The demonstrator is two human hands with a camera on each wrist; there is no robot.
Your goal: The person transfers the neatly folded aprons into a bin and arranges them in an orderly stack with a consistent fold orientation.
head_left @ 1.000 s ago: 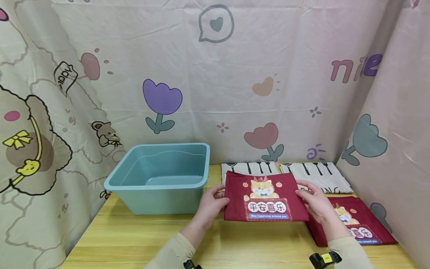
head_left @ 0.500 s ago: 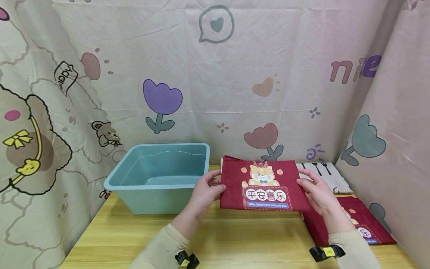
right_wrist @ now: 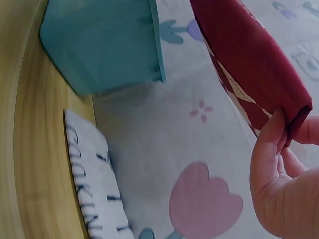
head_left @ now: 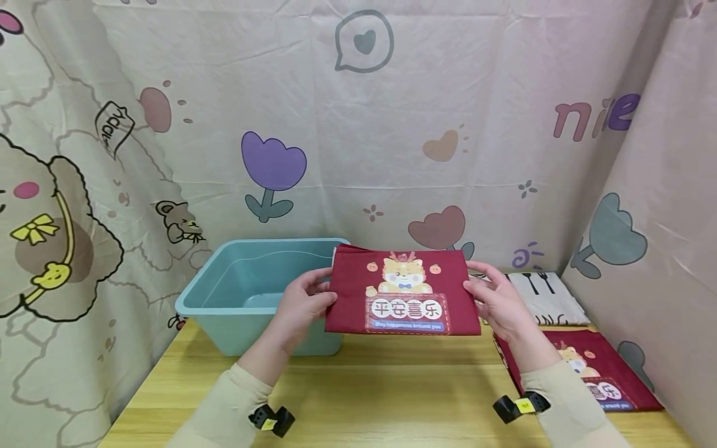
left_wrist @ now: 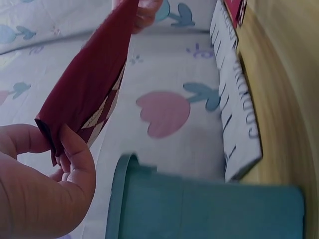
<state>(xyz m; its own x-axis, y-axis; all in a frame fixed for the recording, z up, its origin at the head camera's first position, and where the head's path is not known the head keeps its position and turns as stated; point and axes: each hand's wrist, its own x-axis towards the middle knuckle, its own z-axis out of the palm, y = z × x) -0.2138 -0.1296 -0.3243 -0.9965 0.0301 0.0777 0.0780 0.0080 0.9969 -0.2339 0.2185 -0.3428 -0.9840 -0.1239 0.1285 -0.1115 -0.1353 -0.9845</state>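
A folded red cloth (head_left: 400, 292) with a cartoon dog print and white lettering is held up off the table, at the right rim of a teal plastic tub (head_left: 257, 333). My left hand (head_left: 299, 308) pinches its left edge between thumb and fingers, and my right hand (head_left: 498, 298) pinches the right edge. Seen edge-on in the left wrist view, the cloth (left_wrist: 89, 74) hangs in the air above the tub's rim (left_wrist: 209, 184). A checkered pattern shows on its underside in the right wrist view.
Another folded red cloth (head_left: 610, 367) lies at the right of the wooden table (head_left: 392, 398), partly behind my right forearm. Folded white cloths with black cutlery prints (head_left: 549, 298) lie along the back. A printed curtain (head_left: 347, 124) encloses the back and sides.
Both hands have raised the red cloth and carried it left, from in front of the white cloths to the tub's right rim. The tub and the other cloths stay where they were.
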